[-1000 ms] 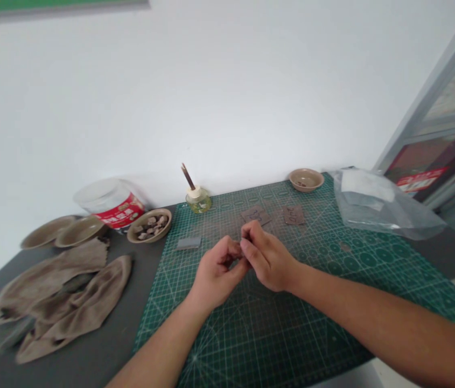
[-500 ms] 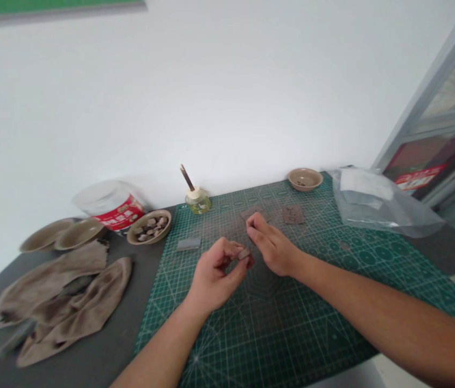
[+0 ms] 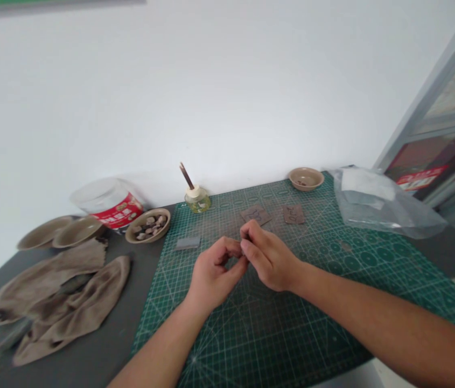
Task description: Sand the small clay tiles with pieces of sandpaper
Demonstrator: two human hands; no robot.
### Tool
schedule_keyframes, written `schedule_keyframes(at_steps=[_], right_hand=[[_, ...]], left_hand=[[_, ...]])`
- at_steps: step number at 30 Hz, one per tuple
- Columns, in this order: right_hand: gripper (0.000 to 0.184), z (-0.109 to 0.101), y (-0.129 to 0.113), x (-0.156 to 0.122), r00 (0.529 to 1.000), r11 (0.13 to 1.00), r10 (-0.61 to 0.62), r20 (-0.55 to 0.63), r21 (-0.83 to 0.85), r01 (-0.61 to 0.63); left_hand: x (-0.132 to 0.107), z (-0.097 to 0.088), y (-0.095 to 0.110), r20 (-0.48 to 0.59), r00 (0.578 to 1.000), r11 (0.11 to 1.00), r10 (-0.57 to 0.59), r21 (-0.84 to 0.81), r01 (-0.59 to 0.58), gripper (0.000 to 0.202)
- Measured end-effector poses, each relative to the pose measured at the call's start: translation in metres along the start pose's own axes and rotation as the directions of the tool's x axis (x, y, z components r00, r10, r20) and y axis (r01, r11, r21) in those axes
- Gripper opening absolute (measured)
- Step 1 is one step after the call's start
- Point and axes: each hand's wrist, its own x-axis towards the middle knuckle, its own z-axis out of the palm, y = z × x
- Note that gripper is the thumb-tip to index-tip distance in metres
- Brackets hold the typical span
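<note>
Brown marked tile (image 3: 255, 215) lies just beyond our hands on the green cutting mat (image 3: 275, 334); in the head view, our left hand (image 3: 215, 272) and right hand (image 3: 270, 258) meet, fingers pinched narrow, anything held hidden. Small handwork, calling for a steady pinch.

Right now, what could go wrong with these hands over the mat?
The small dark piece, mostly hidden where the left hand and right hand meet, might slip onto the green cutting mat. Reaching across could perhaps tip the small glass bottle with its leaning stick.
</note>
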Motion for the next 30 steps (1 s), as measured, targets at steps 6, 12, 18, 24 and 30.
schedule_keyframes(at_steps=[6,12,18,24,30], right_hand=[[0.009,0.002,0.000,-0.001,1.000,1.000,-0.017,-0.012,0.010,0.017],[0.010,-0.006,0.017,0.006,0.996,0.997,0.069,-0.047,-0.018,-0.070],[0.010,-0.004,0.011,0.005,0.997,0.998,0.067,-0.049,0.026,-0.065],[0.009,0.000,0.002,0.001,0.999,0.994,-0.028,-0.043,-0.107,0.024],[0.009,0.000,0.007,0.002,0.999,0.973,-0.038,-0.028,-0.227,0.030]], left_hand=[[-0.002,0.001,0.001,-0.016,1.000,1.000,-0.006,-0.001,0.006,0.007],[0.001,0.002,0.001,-0.010,0.999,0.989,0.042,-0.144,-0.043,0.009],[0.005,0.002,-0.002,-0.015,0.999,0.990,0.038,-0.136,-0.040,0.013],[0.006,-0.001,-0.001,0.047,0.999,1.000,0.021,-0.006,-0.021,0.008],[0.003,-0.003,-0.001,0.051,0.998,0.999,0.023,0.041,-0.025,0.007]])
